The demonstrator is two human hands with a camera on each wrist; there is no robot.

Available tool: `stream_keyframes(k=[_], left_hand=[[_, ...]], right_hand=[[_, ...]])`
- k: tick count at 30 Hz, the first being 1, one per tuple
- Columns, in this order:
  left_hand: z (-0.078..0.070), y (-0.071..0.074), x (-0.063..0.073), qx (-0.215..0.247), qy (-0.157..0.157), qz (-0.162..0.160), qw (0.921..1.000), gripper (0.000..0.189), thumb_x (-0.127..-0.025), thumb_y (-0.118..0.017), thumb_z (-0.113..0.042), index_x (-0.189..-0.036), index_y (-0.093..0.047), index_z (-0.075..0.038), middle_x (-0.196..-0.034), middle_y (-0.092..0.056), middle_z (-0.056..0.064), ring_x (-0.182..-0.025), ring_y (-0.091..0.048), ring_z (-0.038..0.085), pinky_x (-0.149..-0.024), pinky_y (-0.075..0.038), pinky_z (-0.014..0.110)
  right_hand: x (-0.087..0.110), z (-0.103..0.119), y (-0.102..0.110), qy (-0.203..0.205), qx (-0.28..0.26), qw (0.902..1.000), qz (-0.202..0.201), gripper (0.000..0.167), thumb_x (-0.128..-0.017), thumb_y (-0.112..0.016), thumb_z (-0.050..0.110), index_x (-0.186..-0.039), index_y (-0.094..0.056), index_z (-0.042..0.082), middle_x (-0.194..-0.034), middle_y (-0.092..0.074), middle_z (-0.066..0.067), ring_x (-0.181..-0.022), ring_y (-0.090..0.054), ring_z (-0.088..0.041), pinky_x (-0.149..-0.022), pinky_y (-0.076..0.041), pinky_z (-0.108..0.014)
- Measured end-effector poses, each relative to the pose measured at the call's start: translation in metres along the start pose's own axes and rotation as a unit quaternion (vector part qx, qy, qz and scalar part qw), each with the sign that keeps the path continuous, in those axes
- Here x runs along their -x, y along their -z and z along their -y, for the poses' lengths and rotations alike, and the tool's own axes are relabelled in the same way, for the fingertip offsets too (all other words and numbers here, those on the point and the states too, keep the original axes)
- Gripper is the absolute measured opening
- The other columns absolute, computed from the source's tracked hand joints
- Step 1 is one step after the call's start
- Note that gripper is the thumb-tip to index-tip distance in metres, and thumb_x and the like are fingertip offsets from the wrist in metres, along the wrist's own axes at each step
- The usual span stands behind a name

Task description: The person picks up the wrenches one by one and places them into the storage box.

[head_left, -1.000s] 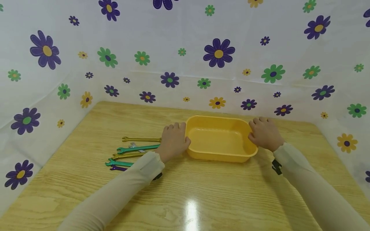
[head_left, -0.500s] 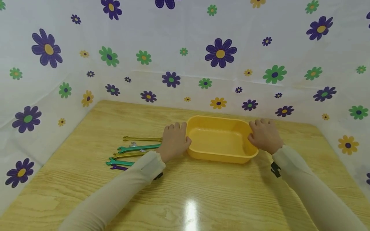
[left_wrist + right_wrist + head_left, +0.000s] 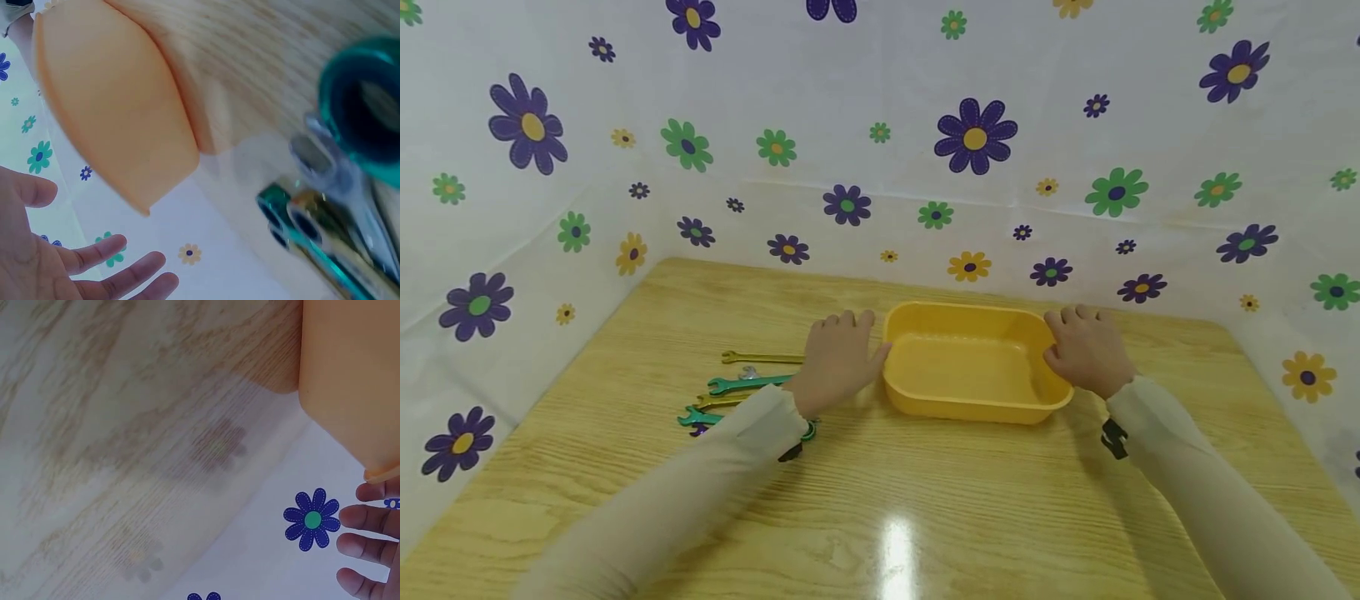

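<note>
A yellow plastic tub stands on the wooden table with nothing in it. At its right end, my right hand holds the rim, thumb on the inner side and fingers outside. My left hand is just off the tub's left end. The left wrist view shows this hand's fingers spread and apart from the tub wall. Under and beside the left forearm lie several wrenches, among them a gold wrench, a green wrench and a silver wrench. The sleeve and hand hide part of them.
White cloth printed with flowers hangs behind the table and along both sides. The wooden table top reaches toward the front with a bright light reflection on it. Dark straps show at the wrists.
My left hand has let go of the tub's left rim and moved slightly left, its fingers opening. My right hand and the tub stay in place.
</note>
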State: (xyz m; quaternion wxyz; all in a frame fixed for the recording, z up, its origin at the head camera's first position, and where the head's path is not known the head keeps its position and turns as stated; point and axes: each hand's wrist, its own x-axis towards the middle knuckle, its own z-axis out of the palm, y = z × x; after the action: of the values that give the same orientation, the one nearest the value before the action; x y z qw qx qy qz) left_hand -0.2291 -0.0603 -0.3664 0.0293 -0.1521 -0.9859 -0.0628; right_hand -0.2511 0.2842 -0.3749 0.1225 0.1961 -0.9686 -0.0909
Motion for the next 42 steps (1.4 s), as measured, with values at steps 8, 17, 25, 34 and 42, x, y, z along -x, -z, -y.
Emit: stream_keyframes(k=[8,17,25,34,42], left_hand=[[0.019,0.008,0.017,0.001,-0.010,-0.016,0.9998,0.055,-0.096,-0.040,-0.047,-0.132,-0.043,-0.005,-0.116,-0.057,0.018,-0.107,-0.055,0.037,-0.094,-0.042,0.050],[0.045,0.016,0.037,-0.005,-0.011,-0.049,0.9987,0.050,-0.096,-0.043,-0.044,-0.124,-0.048,-0.003,-0.106,-0.060,0.018,-0.096,-0.057,0.036,-0.085,-0.045,0.050],[0.065,0.022,0.046,-0.004,0.009,-0.046,0.9989,0.049,-0.096,-0.044,-0.042,-0.124,-0.048,-0.002,-0.107,-0.060,0.020,-0.098,-0.058,0.038,-0.086,-0.044,0.052],[0.084,0.023,0.052,-0.014,-0.012,-0.051,0.9986,0.049,-0.095,-0.048,-0.040,-0.123,-0.048,0.001,-0.109,-0.061,0.022,-0.096,-0.060,0.038,-0.084,-0.047,0.051],[0.096,0.022,0.054,-0.019,-0.044,-0.064,0.9968,0.044,-0.093,-0.054,-0.036,-0.119,-0.050,-0.001,-0.107,-0.061,0.021,-0.096,-0.060,0.038,-0.085,-0.047,0.052]], right_hand=[[0.004,-0.002,0.003,-0.016,-0.010,0.9995,0.027,0.029,-0.086,-0.051,0.025,-0.101,-0.053,0.000,-0.095,-0.060,-0.020,-0.090,-0.054,-0.038,-0.080,-0.044,-0.055],[0.013,-0.009,-0.003,-0.008,-0.024,0.9997,0.004,0.033,-0.088,-0.050,0.028,-0.103,-0.058,0.000,-0.098,-0.062,-0.019,-0.093,-0.054,-0.037,-0.082,-0.045,-0.054],[0.015,-0.011,-0.008,-0.004,-0.031,0.9993,-0.020,0.028,-0.087,-0.050,0.028,-0.096,-0.059,0.002,-0.088,-0.059,-0.016,-0.083,-0.051,-0.033,-0.072,-0.045,-0.049],[0.013,-0.012,-0.006,0.003,-0.033,0.9992,-0.020,0.023,-0.086,-0.050,0.026,-0.090,-0.058,0.004,-0.079,-0.054,-0.011,-0.074,-0.047,-0.028,-0.066,-0.039,-0.042],[0.010,-0.009,-0.002,0.000,-0.037,0.9993,-0.007,0.025,-0.086,-0.049,0.026,-0.092,-0.058,0.003,-0.081,-0.055,-0.013,-0.077,-0.048,-0.030,-0.069,-0.040,-0.044]])
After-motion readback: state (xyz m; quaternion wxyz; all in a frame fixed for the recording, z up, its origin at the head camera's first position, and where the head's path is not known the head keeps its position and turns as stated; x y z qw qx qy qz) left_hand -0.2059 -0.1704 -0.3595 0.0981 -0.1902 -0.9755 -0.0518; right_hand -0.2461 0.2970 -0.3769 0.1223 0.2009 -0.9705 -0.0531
